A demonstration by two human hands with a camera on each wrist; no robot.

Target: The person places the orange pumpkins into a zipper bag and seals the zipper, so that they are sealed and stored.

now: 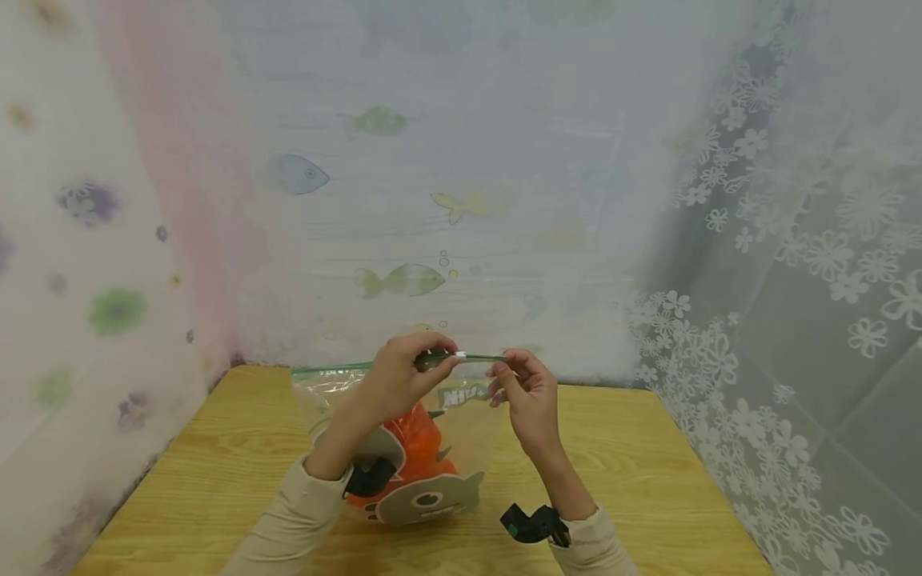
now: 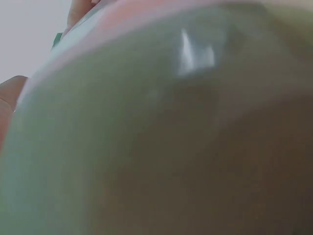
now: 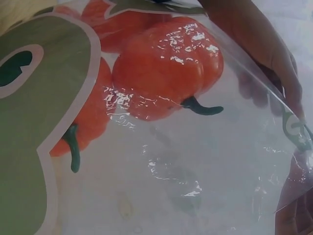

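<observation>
A clear plastic zip bag (image 1: 468,444) with a green cartoon creature print (image 1: 403,504) stands on the table, its green-edged top held up. Inside are several orange-red peppers (image 3: 166,73) with dark green stems. My left hand (image 1: 399,372) pinches the white slider (image 1: 461,354) on the zip between thumb and forefinger. Over to its right, my right hand (image 1: 533,396) pinches the end of the zip strip between thumb and fingers. The bag's green print (image 2: 122,127) fills most of the left wrist view, hiding nearly all of that hand.
The wood-grain table (image 1: 612,464) stretches out on both sides of the bag. Behind it hangs a pale curtain (image 1: 547,280) with fish prints, and a flower-patterned sheet (image 1: 814,400) closes in the right side. Both wrists carry black camera mounts (image 1: 533,524).
</observation>
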